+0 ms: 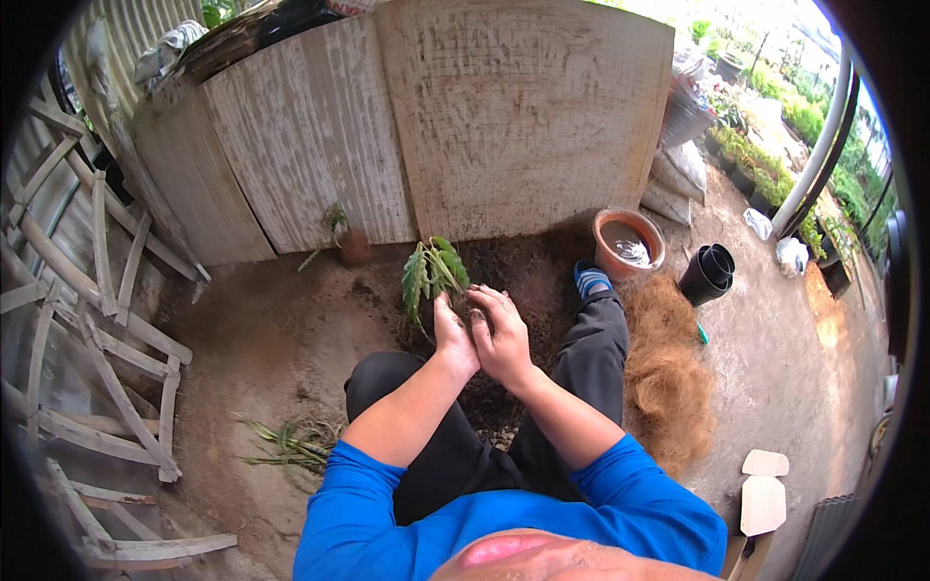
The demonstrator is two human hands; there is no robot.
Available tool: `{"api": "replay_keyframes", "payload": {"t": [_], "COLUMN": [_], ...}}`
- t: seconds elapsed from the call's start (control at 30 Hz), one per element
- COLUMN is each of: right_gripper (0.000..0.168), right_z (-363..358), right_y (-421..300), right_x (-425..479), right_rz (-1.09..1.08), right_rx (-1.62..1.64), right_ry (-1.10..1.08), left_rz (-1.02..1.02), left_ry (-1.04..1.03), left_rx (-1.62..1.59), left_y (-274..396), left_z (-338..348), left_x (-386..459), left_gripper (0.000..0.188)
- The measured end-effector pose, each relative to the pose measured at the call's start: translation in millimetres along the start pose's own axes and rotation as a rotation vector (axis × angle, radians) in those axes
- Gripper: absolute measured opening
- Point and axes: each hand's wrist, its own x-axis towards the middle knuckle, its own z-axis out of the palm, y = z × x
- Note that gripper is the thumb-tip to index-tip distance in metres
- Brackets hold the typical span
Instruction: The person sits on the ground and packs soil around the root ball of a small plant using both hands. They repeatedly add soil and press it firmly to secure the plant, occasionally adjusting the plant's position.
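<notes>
My left hand (455, 330) and my right hand (500, 330) are cupped together in front of me, with soil on the fingers. Between them is the root end of a leafy green plant (434, 272), seemingly in a dark clump of soil that the hands mostly hide. Its leaves droop to the upper left of the hands. Dark loose soil (508, 265) lies on the ground beneath and beyond. Near the wooden panel stands a brown root ball with a small plant (354, 247).
A terracotta pot of water (629, 243), black nested plastic pots (707, 274) and brown coconut fiber (672, 378) are at the right. Cut green stems (290, 444) lie lower left. A wooden frame (109, 341) stands far left; a wooden panel (523, 116) stands ahead.
</notes>
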Motion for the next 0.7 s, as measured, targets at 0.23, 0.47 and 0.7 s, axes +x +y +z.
{"api": "replay_keyframes", "payload": {"t": [0.23,0.47,0.7], "right_gripper": [0.029,0.031,0.032], "right_z": [-20.3,-46.9,-55.8], "right_y": [-2.5,-3.7,4.8], "right_x": [-5.0,-8.6,-21.0], "right_rz": [-0.053,-0.078,0.055], "right_rx": [-0.002,0.012,0.127], "right_ry": [-0.013,0.012,-0.110], "left_rz": [-0.016,0.009,0.091], "left_ry": [-0.075,-0.134,0.121], "left_rx": [-0.028,0.029,0.192], "left_y": [-15.5,-31.2,-39.2], "left_z": [1.8,22.6,32.9], "left_x": [-8.3,-21.3,-42.5], "left_gripper": [0.043,0.039,0.044]}}
